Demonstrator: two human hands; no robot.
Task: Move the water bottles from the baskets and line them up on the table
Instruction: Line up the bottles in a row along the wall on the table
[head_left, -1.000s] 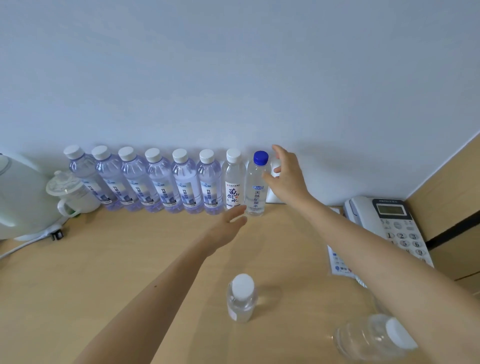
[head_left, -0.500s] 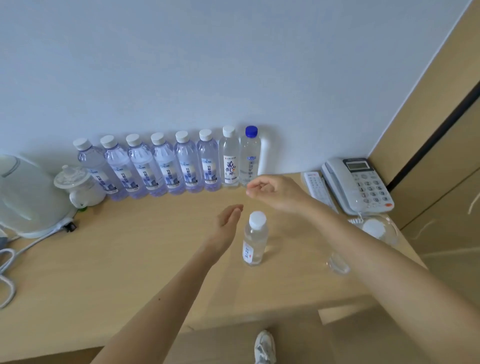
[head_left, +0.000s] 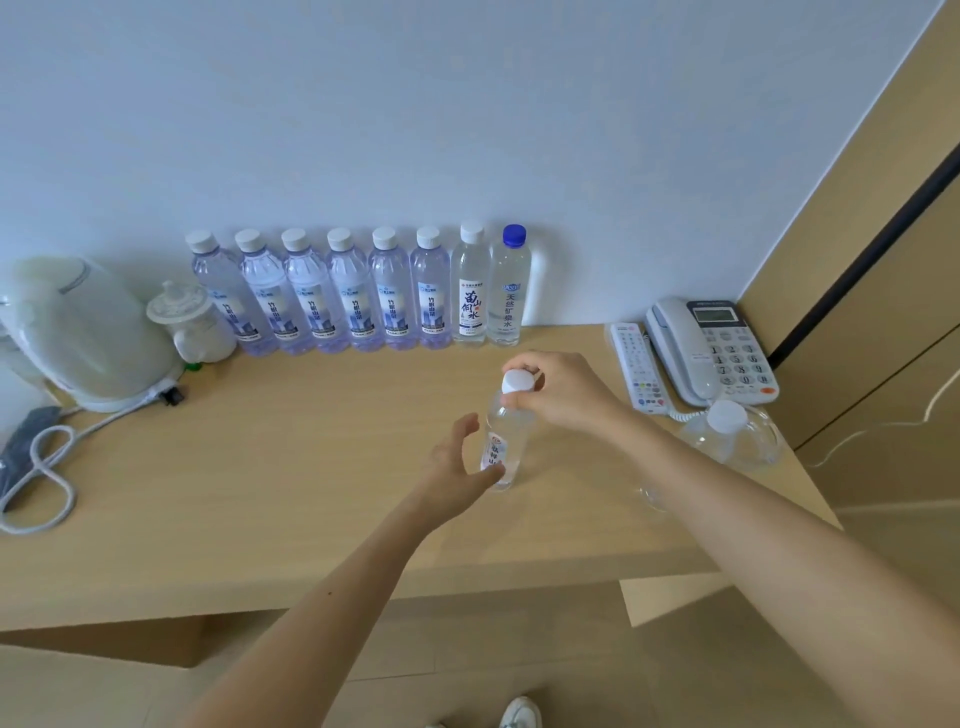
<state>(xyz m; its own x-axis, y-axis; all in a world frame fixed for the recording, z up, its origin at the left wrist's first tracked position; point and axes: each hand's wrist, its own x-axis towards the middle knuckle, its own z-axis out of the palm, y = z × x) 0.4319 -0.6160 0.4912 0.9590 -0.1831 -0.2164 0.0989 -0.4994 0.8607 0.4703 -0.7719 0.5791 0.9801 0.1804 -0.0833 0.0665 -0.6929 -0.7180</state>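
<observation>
Upright bottle, cap up, right hand pinching cap, left hand spread beside.

This looks like a hotel guest room, or possibly a small office. A light wooden desk stands against a plain pale wall, with matching wood panelling at the right. On it stand a white electric kettle with its cord, a lidded ceramic cup, a corded desk phone, a remote control, and a row of complimentary-style bottled water.
</observation>
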